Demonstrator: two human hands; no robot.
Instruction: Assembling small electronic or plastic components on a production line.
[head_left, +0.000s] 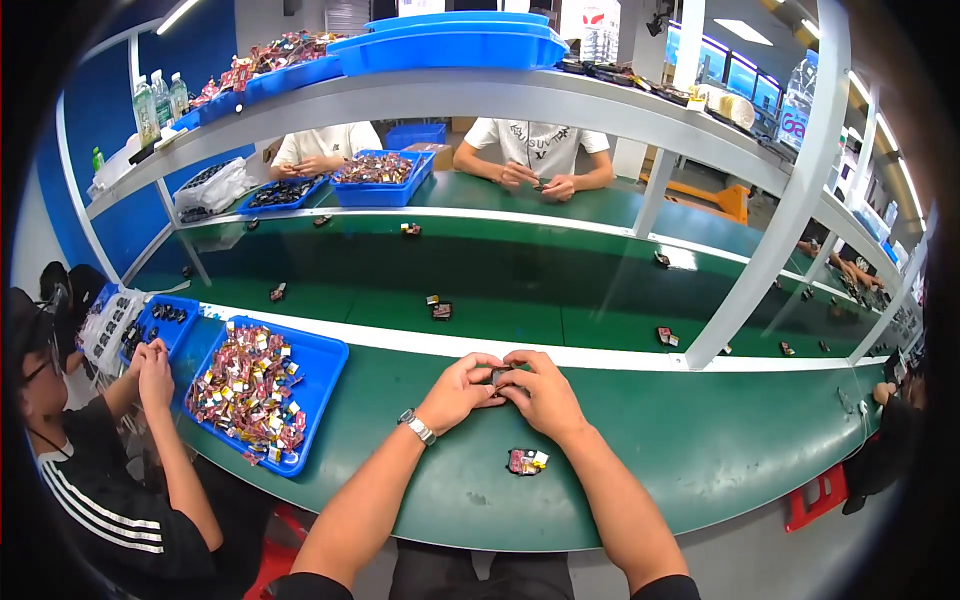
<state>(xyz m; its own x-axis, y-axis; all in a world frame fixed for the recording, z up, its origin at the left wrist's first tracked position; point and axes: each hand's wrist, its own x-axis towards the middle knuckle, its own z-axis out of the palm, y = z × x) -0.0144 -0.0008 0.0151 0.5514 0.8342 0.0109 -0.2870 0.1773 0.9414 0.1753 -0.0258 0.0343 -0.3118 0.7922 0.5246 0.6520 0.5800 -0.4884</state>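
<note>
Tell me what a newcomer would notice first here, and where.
Probably the blue tray heaped with small red, white and yellow parts, left on the near green bench. Next, the left hand and right hand around a small dark piece, near the picture's middle.

- The scene is viewed from the wearer's head through one wide fisheye lens, ringed by black corners.
- The camera is pointed forward and down at the counter (pixel 660 440).
- The left hand (pixel 460 392) and right hand (pixel 545 398) are seen from above at close range, near the middle.
- The forearms (pixel 362 505) are framed running up from the lower edge.
- The shelf (pixel 450 97) is shown farther off, bowed across the top.
</note>
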